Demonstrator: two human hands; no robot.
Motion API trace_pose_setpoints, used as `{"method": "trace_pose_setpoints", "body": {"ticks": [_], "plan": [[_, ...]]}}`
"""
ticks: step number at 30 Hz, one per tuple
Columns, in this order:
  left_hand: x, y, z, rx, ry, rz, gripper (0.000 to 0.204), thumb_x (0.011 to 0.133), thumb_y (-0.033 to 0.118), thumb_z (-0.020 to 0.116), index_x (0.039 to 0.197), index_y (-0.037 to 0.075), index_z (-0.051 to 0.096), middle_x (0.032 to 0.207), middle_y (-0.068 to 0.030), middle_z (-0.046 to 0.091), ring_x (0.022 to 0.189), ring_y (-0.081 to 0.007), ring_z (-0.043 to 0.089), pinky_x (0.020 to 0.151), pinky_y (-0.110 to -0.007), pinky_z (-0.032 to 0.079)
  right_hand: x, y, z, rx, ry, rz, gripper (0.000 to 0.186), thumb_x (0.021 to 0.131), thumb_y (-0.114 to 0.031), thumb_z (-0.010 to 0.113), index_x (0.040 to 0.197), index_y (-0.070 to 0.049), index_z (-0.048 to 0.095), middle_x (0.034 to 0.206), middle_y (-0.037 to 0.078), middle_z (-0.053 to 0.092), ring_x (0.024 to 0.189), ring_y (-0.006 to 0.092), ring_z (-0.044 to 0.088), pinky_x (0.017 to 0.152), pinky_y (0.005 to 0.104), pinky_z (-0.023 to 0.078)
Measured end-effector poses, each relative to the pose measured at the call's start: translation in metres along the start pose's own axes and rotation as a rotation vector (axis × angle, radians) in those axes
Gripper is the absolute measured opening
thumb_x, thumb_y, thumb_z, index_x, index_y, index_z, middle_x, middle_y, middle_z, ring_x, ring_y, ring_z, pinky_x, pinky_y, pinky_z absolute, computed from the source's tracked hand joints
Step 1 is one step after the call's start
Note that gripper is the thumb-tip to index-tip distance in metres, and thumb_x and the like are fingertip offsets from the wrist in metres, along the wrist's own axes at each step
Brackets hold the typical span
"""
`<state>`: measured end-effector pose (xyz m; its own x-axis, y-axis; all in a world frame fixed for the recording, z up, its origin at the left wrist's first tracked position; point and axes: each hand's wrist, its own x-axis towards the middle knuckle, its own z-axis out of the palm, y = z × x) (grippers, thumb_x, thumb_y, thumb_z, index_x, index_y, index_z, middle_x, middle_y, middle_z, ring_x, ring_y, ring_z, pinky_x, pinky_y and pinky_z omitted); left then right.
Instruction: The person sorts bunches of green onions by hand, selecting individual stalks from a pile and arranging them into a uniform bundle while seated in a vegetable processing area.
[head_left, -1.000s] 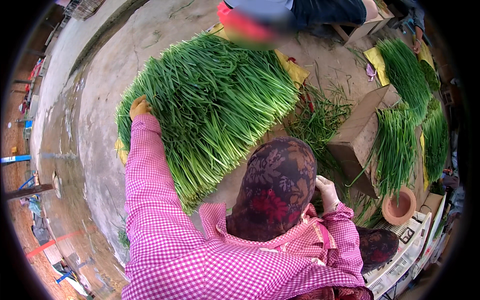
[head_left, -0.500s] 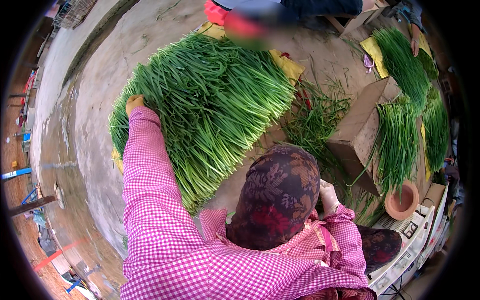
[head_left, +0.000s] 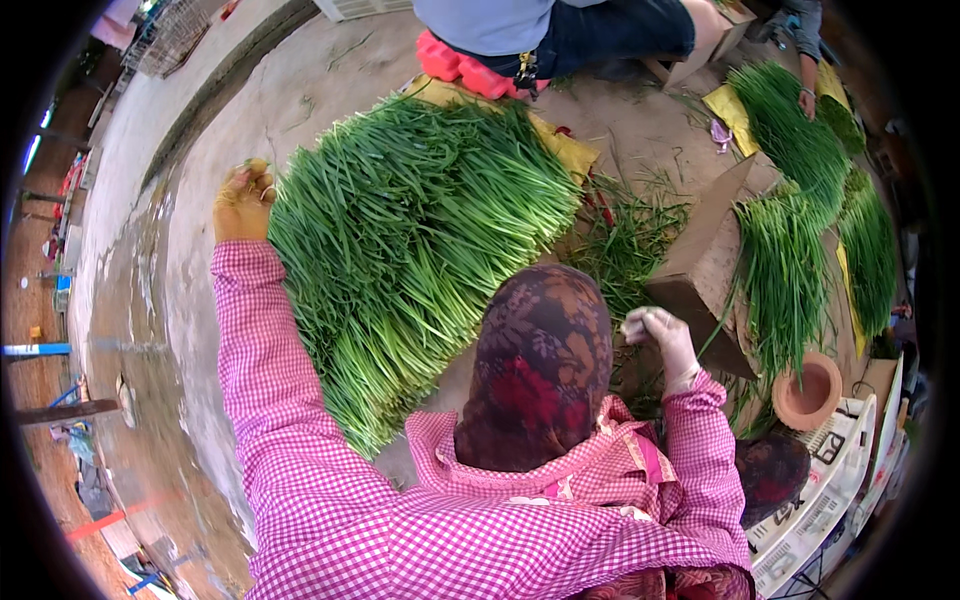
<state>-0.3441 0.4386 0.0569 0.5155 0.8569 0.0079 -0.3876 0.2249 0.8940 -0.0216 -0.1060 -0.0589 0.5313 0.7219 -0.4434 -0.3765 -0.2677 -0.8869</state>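
My left hand (head_left: 243,203), in a yellow glove, is raised at the left edge of a broad heap of green garlic chives (head_left: 400,215). Its fingers are loosely bent and apart, and no chives show in them. My right hand (head_left: 664,345), in a pale glove, hovers over loose chive trimmings (head_left: 635,235) near a cardboard box (head_left: 700,235). The fingers there are curled together, and whatever they might hold is hidden. The heap lies on a yellow sheet (head_left: 572,150), its pale stalk ends toward me and to the right.
Across the heap sits a person (head_left: 490,25) on a red seat (head_left: 455,68). More chives (head_left: 790,270) hang over the box, and another person's hand (head_left: 807,103) touches a farther pile. A clay pot (head_left: 806,392) stands on a white crate (head_left: 815,500) at the right.
My left hand has risen off the heap's left edge, and its fingers have loosened. My right hand has come up into view beside the box. The whole view has shifted slightly.
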Motion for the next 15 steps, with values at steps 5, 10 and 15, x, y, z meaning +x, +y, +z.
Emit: {"method": "trace_pose_setpoints", "body": {"ticks": [5,10,15], "plan": [[-0.049,0.019,0.148,0.341,-0.465,-0.036,0.015,0.082,0.016,0.062,0.091,0.004,0.061,0.081,-0.0052,0.06,0.067,-0.0142,0.052,0.064,-0.026,0.04,0.003,-0.104,0.037,-0.167,0.106,-0.336,0.029,0.09,-0.014,0.057,0.112,0.004,0.058,0.101,0.009,0.066,0.09,0.0129,0.062,0.084,0.0243,0.047],[-0.113,0.002,0.288,0.476,-0.743,-0.05,0.013,0.081,0.014,0.063,0.088,0.003,0.061,0.082,-0.0062,0.06,0.068,-0.0116,0.052,0.063,-0.025,0.041,-0.023,-0.184,0.077,-0.85,0.246,-1.069,0.062,0.069,-0.017,0.075,0.124,-0.004,0.051,0.129,0.018,0.051,0.118,0.0299,0.05,0.101,0.0365,0.039],[-0.156,-0.039,0.381,0.305,-1.066,-0.144,0.011,0.079,0.01,0.064,0.085,0.001,0.06,0.082,-0.0074,0.062,0.067,-0.0112,0.053,0.065,-0.025,0.043,-0.041,-0.171,0.062,-0.75,0.187,-0.823,0.04,0.075,-0.017,0.073,0.11,0.0,0.061,0.107,0.017,0.064,0.099,0.0272,0.062,0.092,0.0335,0.045]]}}
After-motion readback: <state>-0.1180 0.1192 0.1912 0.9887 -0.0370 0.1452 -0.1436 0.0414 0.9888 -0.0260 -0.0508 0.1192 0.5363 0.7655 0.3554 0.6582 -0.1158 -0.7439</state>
